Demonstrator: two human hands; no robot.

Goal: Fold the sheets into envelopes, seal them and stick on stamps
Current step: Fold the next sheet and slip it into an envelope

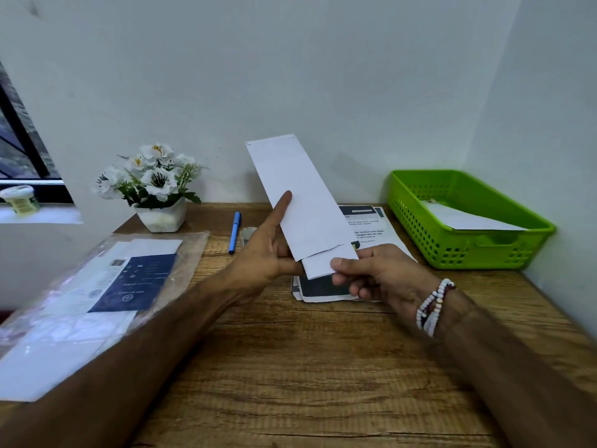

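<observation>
A long white envelope is held up above the wooden desk, tilted back to the left. My left hand holds its lower left edge, forefinger lying straight along the paper. A folded white sheet sticks out of the envelope's lower open end. My right hand pinches that sheet's end between thumb and fingers. Under my hands lies a small stack of printed sheets.
A green basket holding a white envelope stands at the back right. A blue pen and a small clear jar lie behind my left hand. A plastic pack of envelopes lies left, a white flower pot behind it.
</observation>
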